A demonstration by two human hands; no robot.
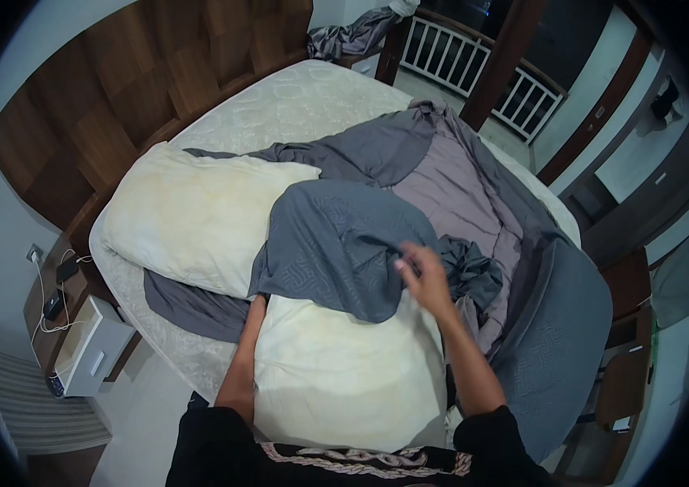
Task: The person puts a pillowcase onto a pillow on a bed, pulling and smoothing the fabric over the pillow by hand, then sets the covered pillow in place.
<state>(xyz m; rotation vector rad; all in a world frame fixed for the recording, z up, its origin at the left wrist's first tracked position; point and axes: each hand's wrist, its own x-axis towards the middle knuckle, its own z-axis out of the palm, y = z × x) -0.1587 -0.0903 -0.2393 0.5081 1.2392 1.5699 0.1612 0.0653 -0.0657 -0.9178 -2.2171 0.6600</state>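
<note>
A grey-blue patterned pillowcase [344, 243] covers the far end of a cream pillow [350, 371], whose near end is bare and lies against my body. My left hand [259, 301] reaches in at the pillowcase's left edge. Only its wrist shows; the fabric hides the fingers. At the right side of the pillowcase, my right hand [422, 274] has its fingers bent and apart, close to the cloth's folds. No fabric is plainly pinched in it. A second cream pillow [198, 213], without a case, lies to the left on the mattress [271, 103].
A rumpled grey comforter [454, 176] spreads over the bed's right side, with bunched dark cloth [469, 268] beside my right hand. A wooden headboard [137, 79] stands at the far left. The nightstand's drawer [95, 347] is pulled out. A wooden chair [621, 383] stands right.
</note>
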